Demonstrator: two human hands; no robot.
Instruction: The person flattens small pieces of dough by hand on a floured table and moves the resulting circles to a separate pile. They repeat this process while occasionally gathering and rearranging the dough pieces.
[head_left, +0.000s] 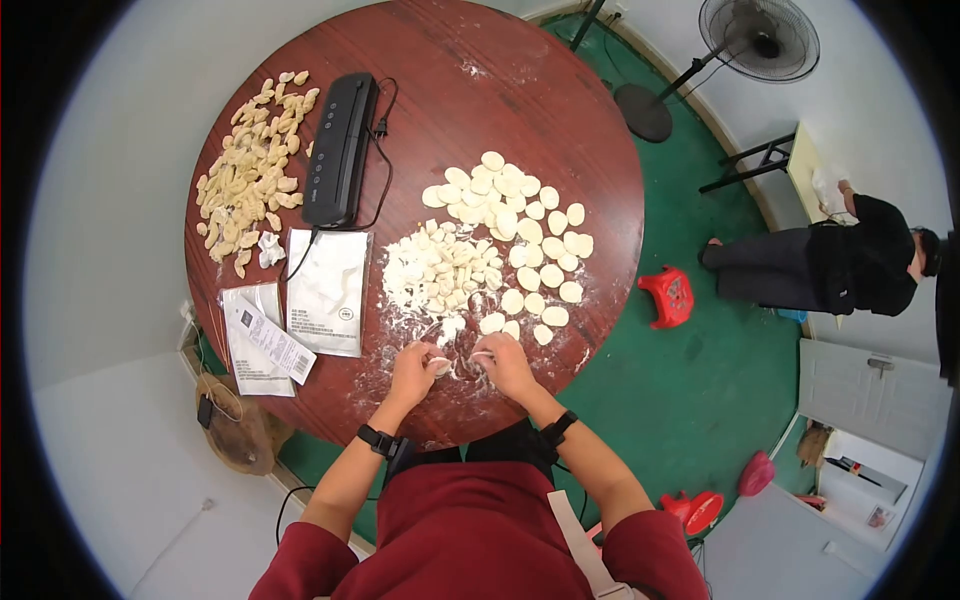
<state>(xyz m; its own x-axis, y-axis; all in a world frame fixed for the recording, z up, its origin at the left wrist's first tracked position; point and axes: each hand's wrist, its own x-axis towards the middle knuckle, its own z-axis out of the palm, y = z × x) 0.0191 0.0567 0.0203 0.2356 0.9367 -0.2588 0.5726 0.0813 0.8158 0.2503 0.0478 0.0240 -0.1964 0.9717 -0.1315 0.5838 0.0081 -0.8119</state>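
Observation:
Both of my hands are low over the floured near edge of the round table. In the curled fingers of my left hand (413, 371) sits a small pale dough piece (438, 366). The fingers of my right hand (505, 363) are closed around another pale dough piece (482, 358), partly hidden by them. Just beyond my hands are a little heap of flour (452, 327) and a pile of small cut dough pieces (450, 265) dusted white. Flat round dough wrappers (530, 230) lie to the right of the pile, some overlapping.
Filled dumplings (255, 165) cover the left of the red-brown table (500, 90). Beside them are a black vacuum sealer (340, 150) with its cord and printed plastic bags (328, 290). A red stool (668, 297), a fan (760, 40) and another person (850, 255) are on the right.

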